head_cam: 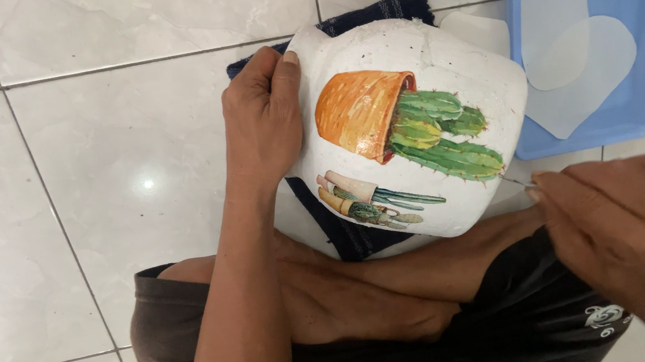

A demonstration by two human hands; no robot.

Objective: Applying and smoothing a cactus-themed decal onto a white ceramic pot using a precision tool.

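Gripping the rough white rounded pot [412, 124] at nine o'clock, our left hand [262, 119] wraps it; our right hand [622, 221] pinches a thin tool [516, 181] at four o'clock.

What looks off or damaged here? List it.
Nothing looks broken or spilled. The white pot lies tipped on its side on a dark cloth, steadied by the left hand. Its cactus picture therefore sits sideways. The right hand holds a thin tool at its edge.
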